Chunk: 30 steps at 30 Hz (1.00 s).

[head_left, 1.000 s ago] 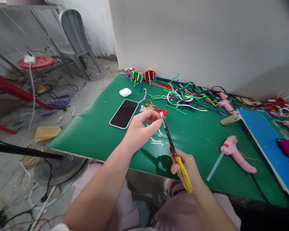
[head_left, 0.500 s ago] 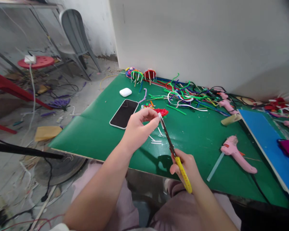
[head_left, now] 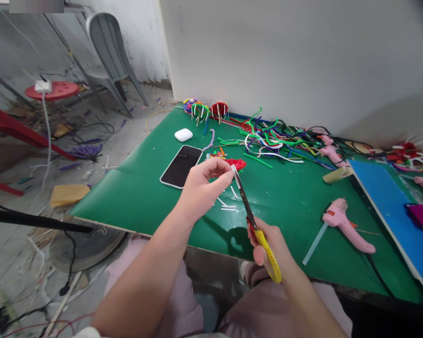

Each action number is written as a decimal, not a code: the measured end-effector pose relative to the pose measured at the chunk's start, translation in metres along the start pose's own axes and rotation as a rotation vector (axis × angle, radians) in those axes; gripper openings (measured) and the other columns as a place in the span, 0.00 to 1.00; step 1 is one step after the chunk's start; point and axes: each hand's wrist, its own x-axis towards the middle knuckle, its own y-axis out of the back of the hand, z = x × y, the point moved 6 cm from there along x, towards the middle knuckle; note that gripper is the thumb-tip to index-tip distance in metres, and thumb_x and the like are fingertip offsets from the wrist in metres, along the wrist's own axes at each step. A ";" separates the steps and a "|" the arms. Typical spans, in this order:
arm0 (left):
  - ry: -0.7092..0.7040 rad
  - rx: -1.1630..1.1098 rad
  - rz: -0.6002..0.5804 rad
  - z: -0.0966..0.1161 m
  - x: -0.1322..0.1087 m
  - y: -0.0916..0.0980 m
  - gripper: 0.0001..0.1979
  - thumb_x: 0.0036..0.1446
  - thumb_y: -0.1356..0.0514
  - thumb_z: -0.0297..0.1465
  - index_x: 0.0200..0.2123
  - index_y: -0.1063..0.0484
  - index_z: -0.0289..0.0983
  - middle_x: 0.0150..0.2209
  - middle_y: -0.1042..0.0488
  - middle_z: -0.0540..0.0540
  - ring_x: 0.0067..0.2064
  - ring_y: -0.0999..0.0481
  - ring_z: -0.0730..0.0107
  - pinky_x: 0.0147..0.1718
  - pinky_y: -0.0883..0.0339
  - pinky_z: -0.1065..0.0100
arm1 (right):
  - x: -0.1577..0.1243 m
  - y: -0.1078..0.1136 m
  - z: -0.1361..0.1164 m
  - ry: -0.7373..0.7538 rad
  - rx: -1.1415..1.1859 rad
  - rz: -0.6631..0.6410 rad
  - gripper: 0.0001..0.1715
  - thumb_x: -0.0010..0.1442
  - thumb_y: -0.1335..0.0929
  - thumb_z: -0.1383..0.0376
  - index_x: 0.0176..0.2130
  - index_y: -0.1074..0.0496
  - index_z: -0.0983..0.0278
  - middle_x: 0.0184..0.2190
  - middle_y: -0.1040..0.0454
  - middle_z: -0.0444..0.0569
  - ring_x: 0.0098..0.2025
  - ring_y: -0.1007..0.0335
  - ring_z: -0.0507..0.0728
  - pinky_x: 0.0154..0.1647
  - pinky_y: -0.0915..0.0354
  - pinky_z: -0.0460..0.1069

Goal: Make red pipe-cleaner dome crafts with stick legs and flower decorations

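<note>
My left hand (head_left: 205, 188) is pinched over the green table (head_left: 137, 192), thumb and forefinger holding a small white strip (head_left: 233, 167) at the tip of the scissors. My right hand (head_left: 270, 244) grips the yellow-handled scissors (head_left: 257, 230), whose dark blades point up and away towards that strip. Several short white cut pieces (head_left: 228, 204) lie on the table just below the blades. A small red piece (head_left: 237, 163) sits behind my left fingers.
A black phone (head_left: 182, 165) and white earbud case (head_left: 183, 135) lie at the left. A tangle of coloured pipe cleaners (head_left: 271, 138) fills the back. Pink glue guns (head_left: 345, 225) lie at the right beside a blue board (head_left: 391, 206). Small finished craft pieces (head_left: 204, 110) stand by the wall.
My right hand with the scissors has shifted slightly towards me. My left hand keeps its pinch on the white strip almost in place.
</note>
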 end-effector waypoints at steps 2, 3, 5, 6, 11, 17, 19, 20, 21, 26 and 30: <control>-0.004 0.001 -0.005 0.000 0.000 0.000 0.05 0.50 0.39 0.29 0.25 0.32 0.35 0.25 0.31 0.53 0.29 0.33 0.80 0.32 0.38 0.76 | -0.001 -0.001 0.002 -0.024 0.021 -0.013 0.44 0.35 0.45 0.27 0.26 0.39 0.63 0.18 0.43 0.40 0.19 0.53 0.49 0.18 0.53 0.45; -0.005 0.003 -0.007 0.001 0.000 -0.001 0.05 0.50 0.40 0.30 0.25 0.32 0.35 0.25 0.31 0.53 0.29 0.33 0.80 0.32 0.37 0.76 | -0.001 -0.001 0.003 -0.031 0.029 -0.021 0.42 0.37 0.43 0.28 0.27 0.38 0.63 0.19 0.42 0.41 0.20 0.53 0.49 0.18 0.52 0.45; -0.009 0.007 -0.006 0.001 0.000 -0.001 0.05 0.50 0.40 0.30 0.25 0.32 0.35 0.26 0.31 0.52 0.29 0.32 0.79 0.32 0.37 0.75 | -0.002 -0.002 0.004 -0.036 0.038 -0.029 0.39 0.42 0.42 0.30 0.28 0.38 0.63 0.19 0.41 0.41 0.20 0.52 0.49 0.18 0.51 0.45; -0.009 0.009 -0.006 0.001 0.000 -0.001 0.05 0.50 0.40 0.30 0.25 0.32 0.35 0.26 0.31 0.52 0.29 0.32 0.79 0.32 0.37 0.75 | -0.002 -0.002 0.004 -0.036 0.038 -0.029 0.38 0.43 0.41 0.31 0.28 0.37 0.63 0.19 0.41 0.42 0.20 0.52 0.49 0.18 0.51 0.45; -0.008 0.013 -0.018 0.000 0.000 -0.001 0.05 0.50 0.39 0.30 0.25 0.32 0.35 0.25 0.31 0.52 0.30 0.32 0.79 0.32 0.36 0.75 | -0.003 -0.001 0.000 -0.024 -0.002 -0.017 0.35 0.44 0.38 0.34 0.27 0.36 0.63 0.19 0.39 0.42 0.19 0.49 0.49 0.17 0.49 0.45; -0.020 0.020 -0.033 0.001 -0.001 -0.001 0.04 0.49 0.40 0.28 0.25 0.32 0.35 0.25 0.31 0.53 0.29 0.32 0.80 0.32 0.36 0.76 | -0.003 -0.002 0.001 -0.030 -0.023 -0.001 0.36 0.46 0.40 0.34 0.29 0.34 0.62 0.19 0.39 0.42 0.19 0.48 0.50 0.18 0.48 0.45; -0.021 0.030 -0.041 0.001 -0.001 -0.001 0.03 0.49 0.40 0.28 0.25 0.31 0.35 0.25 0.31 0.53 0.29 0.32 0.80 0.32 0.36 0.76 | -0.002 -0.002 0.000 -0.030 -0.006 -0.003 0.39 0.43 0.42 0.31 0.28 0.36 0.63 0.19 0.39 0.42 0.19 0.50 0.50 0.18 0.49 0.46; -0.020 0.035 -0.044 0.001 -0.001 -0.002 0.03 0.49 0.40 0.27 0.25 0.31 0.35 0.25 0.31 0.53 0.29 0.32 0.79 0.32 0.36 0.75 | -0.002 -0.002 -0.001 -0.026 0.004 -0.004 0.42 0.39 0.43 0.29 0.27 0.37 0.63 0.19 0.40 0.42 0.19 0.50 0.49 0.18 0.50 0.46; -0.019 0.040 -0.046 0.001 -0.001 -0.002 0.02 0.49 0.40 0.27 0.25 0.31 0.35 0.25 0.31 0.53 0.29 0.32 0.79 0.32 0.36 0.75 | -0.001 -0.001 -0.002 -0.021 0.012 -0.004 0.44 0.36 0.44 0.27 0.27 0.38 0.63 0.18 0.41 0.41 0.19 0.51 0.49 0.18 0.50 0.46; -0.014 0.052 -0.047 0.000 -0.001 -0.003 0.02 0.48 0.41 0.28 0.26 0.31 0.35 0.25 0.31 0.52 0.30 0.32 0.78 0.32 0.36 0.74 | 0.000 -0.001 -0.003 0.014 -0.030 0.030 0.46 0.31 0.49 0.26 0.24 0.41 0.63 0.16 0.43 0.40 0.19 0.53 0.49 0.19 0.53 0.46; -0.003 0.058 -0.042 -0.001 -0.001 -0.003 0.03 0.48 0.41 0.28 0.25 0.32 0.35 0.25 0.31 0.52 0.30 0.32 0.77 0.32 0.35 0.73 | -0.001 0.000 -0.003 0.049 -0.069 0.079 0.45 0.34 0.49 0.26 0.23 0.41 0.63 0.15 0.44 0.39 0.19 0.54 0.48 0.19 0.54 0.46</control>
